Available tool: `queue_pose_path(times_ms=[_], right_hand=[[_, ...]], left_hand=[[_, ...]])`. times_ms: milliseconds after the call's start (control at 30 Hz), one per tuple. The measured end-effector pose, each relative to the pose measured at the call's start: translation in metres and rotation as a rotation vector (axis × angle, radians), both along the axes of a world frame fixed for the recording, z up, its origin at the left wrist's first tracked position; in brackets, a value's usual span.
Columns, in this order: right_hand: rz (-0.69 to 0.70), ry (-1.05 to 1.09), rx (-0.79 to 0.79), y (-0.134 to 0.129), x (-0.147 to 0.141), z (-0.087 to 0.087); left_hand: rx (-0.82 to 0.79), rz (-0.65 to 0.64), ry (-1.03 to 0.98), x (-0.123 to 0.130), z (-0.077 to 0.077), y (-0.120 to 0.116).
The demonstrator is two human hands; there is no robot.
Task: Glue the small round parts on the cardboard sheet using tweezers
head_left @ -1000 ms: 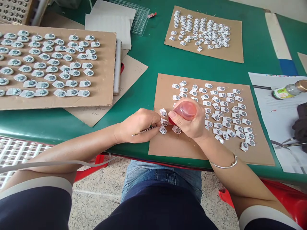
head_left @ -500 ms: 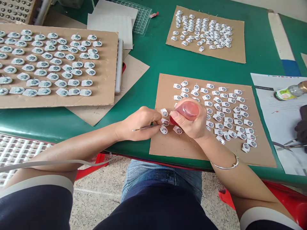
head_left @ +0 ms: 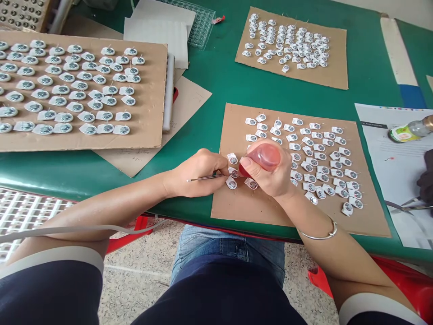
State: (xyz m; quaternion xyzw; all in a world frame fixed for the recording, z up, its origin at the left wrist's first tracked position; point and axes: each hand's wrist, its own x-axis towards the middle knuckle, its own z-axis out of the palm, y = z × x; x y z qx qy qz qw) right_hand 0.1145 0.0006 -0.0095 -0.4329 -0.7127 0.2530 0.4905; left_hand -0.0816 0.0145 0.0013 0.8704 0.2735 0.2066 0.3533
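Note:
My left hand (head_left: 203,175) is closed in a pinch on a thin metal rod-like tool (head_left: 204,178); I cannot make out its exact kind. The tool reaches to a small round part with a white tab (head_left: 233,172) at the left of the cardboard sheet (head_left: 250,210). My right hand (head_left: 269,174) is wrapped round a soft, translucent red squeeze bottle (head_left: 267,155), held tilted just right of that part. The bottle's tip is hidden behind the fingers. Similar small parts (head_left: 232,183) lie close by, and several rows of them (head_left: 323,169) cover the sheet's right side.
A larger cardboard sheet with rows of similar parts (head_left: 154,104) lies raised at left. Another loaded sheet (head_left: 334,58) is at the back. White paper (head_left: 375,131), a small glass bottle (head_left: 409,131) and a dark tool (head_left: 426,176) are at right. A grey cable (head_left: 84,229) crosses my left arm.
Both hands keep their grips and places over the same small part. The view has shifted very slightly.

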Motion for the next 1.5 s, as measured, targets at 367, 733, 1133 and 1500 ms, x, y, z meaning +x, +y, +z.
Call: queue_pose_path(times_ms=[367, 733, 1133, 1500], right_hand=[[0.015, -0.004, 0.004, -0.001, -0.001, 0.0], [0.03, 0.173, -0.172, 0.004, 0.004, -0.001], [0.025, 0.529, -0.336, 0.01, 0.016, 0.014], [0.138, 0.544, -0.327, 0.004, 0.01, 0.01]], left_hand=[[-0.034, 0.015, 0.006, 0.002, 0.002, 0.001], [-0.024, 0.025, 0.01, 0.003, 0.001, 0.002], [-0.028, -0.14, 0.022, -0.006, 0.022, -0.004], [0.006, -0.16, 0.036, -0.001, 0.019, -0.006]])
